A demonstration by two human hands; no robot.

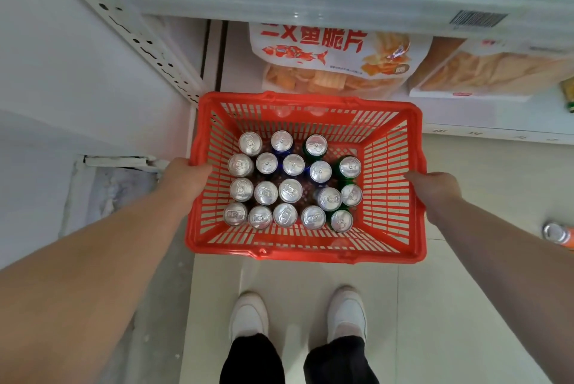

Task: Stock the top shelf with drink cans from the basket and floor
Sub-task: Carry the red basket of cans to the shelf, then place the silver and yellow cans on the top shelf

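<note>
Basket (pixel 306 254) held at both sides: left hand (pixel 186 177) grips left rim, right hand (pixel 435 186) grips right rim. Cans (pixel 290 191) upright inside, packed toward left. Orange can (pixel 557 233) on floor (pixel 310 290), far right. Chip bags (pixel 335 57) on shelf (pixel 466 110) behind.

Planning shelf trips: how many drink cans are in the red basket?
18 drink cans, upright in the red basket: 3 at the far end, then three rows of 5. None look hidden.
</note>
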